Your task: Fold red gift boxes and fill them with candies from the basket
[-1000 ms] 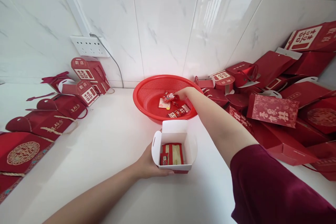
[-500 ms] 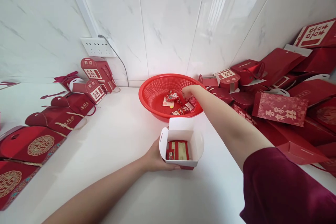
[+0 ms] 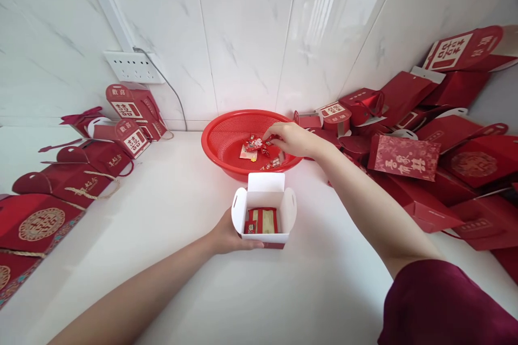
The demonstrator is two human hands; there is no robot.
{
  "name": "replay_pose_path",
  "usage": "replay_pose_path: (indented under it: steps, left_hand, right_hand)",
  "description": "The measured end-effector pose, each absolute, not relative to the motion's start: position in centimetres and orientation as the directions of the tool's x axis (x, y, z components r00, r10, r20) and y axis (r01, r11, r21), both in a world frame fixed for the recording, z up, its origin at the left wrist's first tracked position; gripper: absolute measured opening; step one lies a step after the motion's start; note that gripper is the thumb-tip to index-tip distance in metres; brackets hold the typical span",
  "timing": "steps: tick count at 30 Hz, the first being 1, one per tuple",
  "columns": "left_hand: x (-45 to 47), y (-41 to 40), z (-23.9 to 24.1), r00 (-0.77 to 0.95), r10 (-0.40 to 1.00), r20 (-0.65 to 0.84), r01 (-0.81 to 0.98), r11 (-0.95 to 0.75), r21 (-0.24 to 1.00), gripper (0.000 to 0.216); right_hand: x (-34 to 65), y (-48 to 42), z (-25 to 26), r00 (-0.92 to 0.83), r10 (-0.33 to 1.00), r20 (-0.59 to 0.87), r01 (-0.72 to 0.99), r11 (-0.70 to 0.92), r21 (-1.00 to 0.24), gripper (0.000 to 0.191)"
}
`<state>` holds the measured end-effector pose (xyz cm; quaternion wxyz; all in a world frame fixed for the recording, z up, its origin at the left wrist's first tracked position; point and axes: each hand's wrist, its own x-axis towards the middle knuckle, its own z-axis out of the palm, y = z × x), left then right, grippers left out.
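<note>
"Since half a second ago, our right hand (image 3: 289, 139) has drawn back toward the rim of the round plastic basket (image 3: 226, 137), and its fingers now show, pointing left. Do we have anything in it?"

"We cannot tell: the fingertips bend down beside the crinkled, shiny packets (image 3: 254, 144) and hide whatever is between them."

"And our left hand (image 3: 229, 234)?"

"We have it wrapped firmly around the left side of the small card box (image 3: 288, 207), thumb along the front. That box is just in front of the basket, over the smooth white table (image 3: 182, 280). It is matte white inside, red below, with rounded side flaps and a squared back flap raised. We see flat, red-edged pouches (image 3: 267, 221) at its bottom."

"What surrounds us?"

"Fine mesh pierces the basket's sloping wall. Left of us runs a row of red gift boxes (image 3: 97, 159), some with twisted cord; right, red cartons (image 3: 404, 156) lie heaped. Glossy, grey-veined tiles (image 3: 243, 38) rise behind."
</note>
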<state>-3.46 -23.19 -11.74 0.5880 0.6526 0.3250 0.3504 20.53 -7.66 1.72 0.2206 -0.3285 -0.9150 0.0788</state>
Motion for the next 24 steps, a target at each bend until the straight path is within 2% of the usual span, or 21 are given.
replay_pose_path:
  steps: [4,7,13,16,18,21,24]
  left_hand:
    - [-3.4,-23.3,-11.6,0.549,0.834,0.046,0.018,-0.067,0.998,0.085]
    - [-3.4,-23.3,-11.4,0.556,0.83,0.057,0.001,-0.069,0.998,0.084]
    - [-3.2,-23.3,-11.3,0.576,0.814,0.076,-0.05,-0.057,0.997,0.079]
    - [-3.1,-23.2,-11.2,0.616,0.783,0.086,-0.065,-0.058,0.996,0.076]
    - [-3.0,-23.2,-11.3,0.625,0.774,0.107,-0.07,-0.081,0.994,0.075]
    - [-3.0,-23.3,-11.5,0.583,0.789,0.195,-0.112,-0.159,0.981,0.081]
    - [-3.2,-23.5,-11.8,0.556,0.763,0.329,-0.186,-0.271,0.944,0.092]
  right_hand:
    - [21.6,-7.8,1.2,-0.544,0.658,0.52,0.554,0.748,-0.367,0.029]
    - [22.0,-9.4,1.0,-0.479,0.659,0.579,0.479,0.75,-0.457,0.025]
    - [22.1,-15.4,0.1,-0.486,0.672,0.558,0.204,0.708,-0.676,0.017]
    - [22.3,-17.9,-1.1,-0.57,0.65,0.503,0.193,0.701,-0.686,0.016]
    - [22.6,-19.2,-2.5,-0.544,0.663,0.514,0.258,0.715,-0.65,0.019]
    - [23.1,-21.0,-5.7,-0.358,0.702,0.615,0.311,0.711,-0.631,0.026]
    - [23.7,-22.5,-9.4,-0.264,0.67,0.694,0.25,0.742,-0.621,0.058]
